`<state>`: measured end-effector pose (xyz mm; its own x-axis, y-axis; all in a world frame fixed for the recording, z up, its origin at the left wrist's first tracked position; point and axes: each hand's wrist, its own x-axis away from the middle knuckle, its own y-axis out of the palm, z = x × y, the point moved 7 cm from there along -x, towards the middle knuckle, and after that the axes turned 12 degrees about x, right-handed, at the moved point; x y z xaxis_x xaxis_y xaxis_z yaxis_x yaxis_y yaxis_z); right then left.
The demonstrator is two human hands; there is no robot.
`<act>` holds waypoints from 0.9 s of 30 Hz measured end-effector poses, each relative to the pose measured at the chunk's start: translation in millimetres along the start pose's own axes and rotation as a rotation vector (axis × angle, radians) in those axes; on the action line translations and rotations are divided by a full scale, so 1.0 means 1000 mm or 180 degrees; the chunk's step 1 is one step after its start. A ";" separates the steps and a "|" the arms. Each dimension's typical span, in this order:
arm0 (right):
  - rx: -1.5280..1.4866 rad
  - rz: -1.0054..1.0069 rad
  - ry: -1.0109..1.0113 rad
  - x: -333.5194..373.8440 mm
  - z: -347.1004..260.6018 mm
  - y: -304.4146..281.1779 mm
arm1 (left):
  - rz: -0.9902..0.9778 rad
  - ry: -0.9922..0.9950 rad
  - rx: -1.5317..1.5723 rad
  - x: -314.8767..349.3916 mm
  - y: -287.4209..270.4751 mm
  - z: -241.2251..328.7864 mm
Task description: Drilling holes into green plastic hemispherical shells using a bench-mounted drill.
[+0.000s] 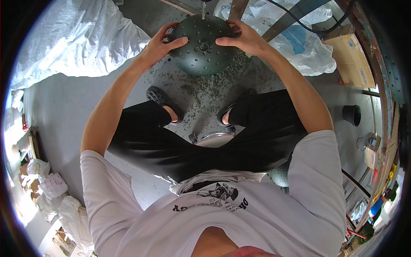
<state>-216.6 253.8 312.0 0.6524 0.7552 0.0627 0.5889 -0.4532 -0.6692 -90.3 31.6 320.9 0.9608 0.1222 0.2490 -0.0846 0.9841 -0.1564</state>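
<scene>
A dark green round ball-like shell is held out in front of me above the floor. Its surface is dotted with small knobs or dimples, and a round ringed spot marks its middle. My left hand is closed round its left side, with the thumb lying on the face. On the opposite side my right hand grips it the same way, fingers partly hidden behind the edge. A thin metal bit meets the shell's far edge from above; what holds the bit is mostly cut off.
Green-grey shavings litter the floor below. White plastic sacks lie far left, with clear bags far right beside a cardboard box. A black bucket stands right. Another green studded piece shows by my right leg.
</scene>
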 end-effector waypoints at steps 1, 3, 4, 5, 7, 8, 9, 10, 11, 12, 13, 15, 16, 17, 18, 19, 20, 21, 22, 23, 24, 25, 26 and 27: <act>0.0003 0.0001 -0.0002 0.000 0.000 -0.001 | 0.0001 0.0004 0.0001 0.000 -0.001 0.000; 0.0105 0.0086 0.0020 0.002 -0.001 -0.004 | -0.0069 0.0021 -0.0015 0.000 -0.001 0.001; 0.0105 0.0087 0.0017 0.000 -0.001 -0.004 | -0.0067 0.0022 -0.0016 0.000 -0.001 0.001; 0.0038 0.0099 0.0019 -0.002 0.000 -0.005 | -0.0100 0.0040 -0.0112 -0.001 0.000 0.001; -0.0028 0.0118 0.0024 -0.003 0.004 -0.006 | -0.0139 0.0062 -0.0211 -0.004 0.001 0.000; -0.0023 0.0132 0.0044 -0.001 0.003 -0.007 | -0.0124 0.0102 -0.0158 -0.004 0.002 0.001; -0.0019 0.0145 0.0064 -0.001 0.002 -0.007 | -0.0108 0.0142 -0.0105 -0.005 0.002 0.002; -0.0021 0.0143 0.0059 -0.001 0.000 -0.007 | -0.0103 0.0141 -0.0107 -0.004 0.002 0.002; -0.0037 0.0145 0.0065 -0.001 0.003 -0.007 | -0.0118 0.0158 -0.0057 -0.005 0.004 0.004; -0.0053 0.0147 0.0072 -0.001 0.006 -0.007 | -0.0133 0.0175 -0.0006 -0.005 0.006 0.006; -0.0050 0.0151 0.0076 -0.002 0.009 -0.007 | -0.0139 0.0178 -0.0004 -0.006 0.007 0.008; -0.0097 0.0145 0.0062 -0.004 0.012 -0.006 | -0.0144 0.0121 -0.0056 -0.006 0.007 0.007; -0.0096 0.0149 0.0065 -0.004 0.015 -0.006 | -0.0148 0.0123 -0.0057 -0.007 0.007 0.008; -0.0152 0.0144 0.0059 -0.005 0.014 -0.005 | -0.0131 0.0124 -0.0072 -0.007 0.006 0.007; -0.0207 0.0140 0.0054 -0.004 0.013 -0.004 | -0.0116 0.0125 -0.0086 -0.007 0.005 0.006; -0.0210 0.0139 0.0055 -0.004 0.013 -0.004 | -0.0115 0.0123 -0.0087 -0.008 0.005 0.006; -0.0083 0.0209 0.0065 -0.004 0.011 -0.005 | -0.0129 0.0140 -0.0096 -0.008 0.004 0.005; 0.0045 0.0280 0.0075 -0.003 0.010 -0.006 | -0.0144 0.0157 -0.0105 -0.009 0.003 0.005; 0.0042 0.0276 0.0073 -0.002 0.009 -0.007 | -0.0140 0.0154 -0.0106 -0.009 0.002 0.004; -0.0016 0.0207 0.0131 -0.001 0.007 -0.008 | -0.0116 0.0125 -0.0124 -0.008 0.002 0.004; -0.0075 0.0137 0.0189 0.000 0.005 -0.008 | -0.0091 0.0096 -0.0142 -0.007 0.002 0.005; -0.0076 0.0130 0.0189 0.000 0.004 -0.008 | -0.0088 0.0090 -0.0139 -0.008 0.002 0.004; -0.0093 0.0112 0.0193 0.000 0.004 -0.009 | -0.0104 0.0113 -0.0169 -0.009 0.002 0.005; -0.0109 0.0092 0.0196 0.000 0.005 -0.010 | -0.0118 0.0134 -0.0198 -0.010 0.002 0.005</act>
<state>-224.5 260.7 314.8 0.6968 0.7116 0.0897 0.5846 -0.4911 -0.6458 -101.3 32.7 323.0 0.9733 0.0790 0.2154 -0.0335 0.9777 -0.2073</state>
